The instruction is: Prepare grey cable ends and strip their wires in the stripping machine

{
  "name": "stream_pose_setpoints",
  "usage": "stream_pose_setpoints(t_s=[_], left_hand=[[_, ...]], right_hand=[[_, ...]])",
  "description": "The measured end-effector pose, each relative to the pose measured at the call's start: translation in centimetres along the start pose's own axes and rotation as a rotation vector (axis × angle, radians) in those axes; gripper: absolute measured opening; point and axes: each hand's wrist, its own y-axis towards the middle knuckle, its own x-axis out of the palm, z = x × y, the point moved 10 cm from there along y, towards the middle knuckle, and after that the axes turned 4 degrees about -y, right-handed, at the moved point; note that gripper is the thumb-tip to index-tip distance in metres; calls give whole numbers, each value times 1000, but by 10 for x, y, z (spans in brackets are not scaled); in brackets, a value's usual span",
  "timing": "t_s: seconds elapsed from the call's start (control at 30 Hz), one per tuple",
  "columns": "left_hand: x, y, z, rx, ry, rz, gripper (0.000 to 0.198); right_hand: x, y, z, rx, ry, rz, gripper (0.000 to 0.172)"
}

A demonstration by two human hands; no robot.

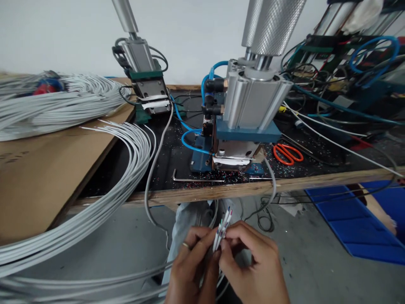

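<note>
Several white cables [225,221] are bunched between my two hands, their ends pointing up with small coloured wire tips showing. My left hand [196,257], with a ring on one finger, is closed round the bunch from the left. From the right, my right hand [253,257] pinches the same cables near their ends with thumb and fingers. Both hands are in front of the bench edge, below a pneumatic press [249,105] with a blue base. The lower run of the cables is partly hidden by my hands.
Orange-handled scissors [287,154] and a hex key [198,180] lie on the black bench top [171,158]. A second press [148,80] stands behind. Coiled white cables [126,177] sweep over cardboard [60,169] at left. A blue bin [354,223] stands on the floor at right.
</note>
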Motion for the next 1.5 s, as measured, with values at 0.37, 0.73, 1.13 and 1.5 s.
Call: stream_pose_setpoints(t_s=[0.37,0.73,1.13,1.5], left_hand=[[-31,2,-12,-379,-179,137,29],[4,2,-14,-483,-261,-171,20],[-2,18,8,-383,-188,-35,12],[7,23,32,-37,191,-224,27]], right_hand=[[36,-26,39,503,1074,8,22],[52,-44,25,658,970,-217,42],[51,-42,23,515,792,-407,37],[17,-15,0,-7,211,-487,21]])
